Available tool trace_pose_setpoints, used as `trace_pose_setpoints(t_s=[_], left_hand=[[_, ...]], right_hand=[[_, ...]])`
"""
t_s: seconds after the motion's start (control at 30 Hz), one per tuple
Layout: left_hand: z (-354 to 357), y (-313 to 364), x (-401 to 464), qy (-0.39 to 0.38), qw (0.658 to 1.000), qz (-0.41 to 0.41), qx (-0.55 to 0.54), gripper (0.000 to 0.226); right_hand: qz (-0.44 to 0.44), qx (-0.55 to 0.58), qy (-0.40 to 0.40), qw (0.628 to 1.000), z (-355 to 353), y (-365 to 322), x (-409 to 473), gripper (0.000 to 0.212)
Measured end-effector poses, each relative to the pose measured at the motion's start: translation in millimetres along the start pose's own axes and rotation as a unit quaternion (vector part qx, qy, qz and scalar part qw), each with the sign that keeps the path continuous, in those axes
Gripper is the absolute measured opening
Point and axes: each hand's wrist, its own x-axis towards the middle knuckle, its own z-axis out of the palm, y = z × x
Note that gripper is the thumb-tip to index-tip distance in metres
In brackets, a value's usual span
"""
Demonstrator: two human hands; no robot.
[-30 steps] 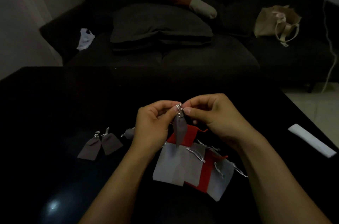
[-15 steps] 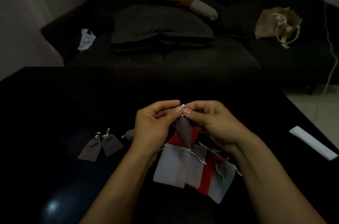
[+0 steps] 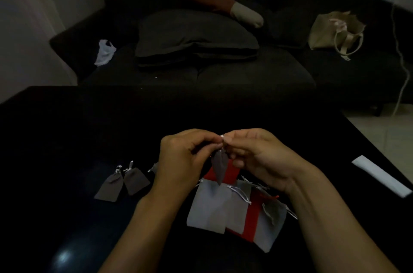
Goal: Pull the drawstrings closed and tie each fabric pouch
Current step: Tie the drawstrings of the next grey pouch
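Pouch [image 3: 220, 166], small dark grey one, hangs straight down from the pinch, long axis vertical, neck up at the fingertips, pointed bottom corner dangling just above the pile of unclosed pouches [image 3: 237, 208]. Both hands meet right at its neck: left hand [image 3: 181, 161] and right hand [image 3: 261, 156] equally near, fingertips almost touching each other, each curled and pinching the silver drawstrings [image 3: 222, 138] above the neck. Neither hand is spread. Exact loop of the cord between the fingers is too small and dim to tell.

Judgement: the knot is being worked; next pull goes sideways, hands apart, with the pouch as dead weight below.

Pouch looks gathered at top, flat and slim, seemingly nothing inside. Below the grip lies the pile, pale grey and red, flat, mouths open, cords loose. Left of the grip, lying apart on the black table [image 3: 67, 138], are tied dark pouches [image 3: 123, 183], with one more partly hidden behind the left hand.
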Motion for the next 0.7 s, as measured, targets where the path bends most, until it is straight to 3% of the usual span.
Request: trace_pose_setpoints(t_s=[0.23,0.47,0.7], left_hand=[[1.0,0.6,-1.3,-0.034,0.999,0.001,-0.013,0.012],[-6.0,0.8,1.4,-0.128,0.987,0.072,0.059,0.015],[-5.8,7.6,1.5,-0.171,0.98,0.066,0.08,0.017]], right_hand=[[0.036,-0.03,0.046,0.998,0.0,-2.6,-0.1,0.022],[0.115,0.041,0.061,0.991,-0.5,-2.5,-1.0,0.01],[0.154,0.049,0.097,0.982,0.9,-3.7,0.9,0.012]])
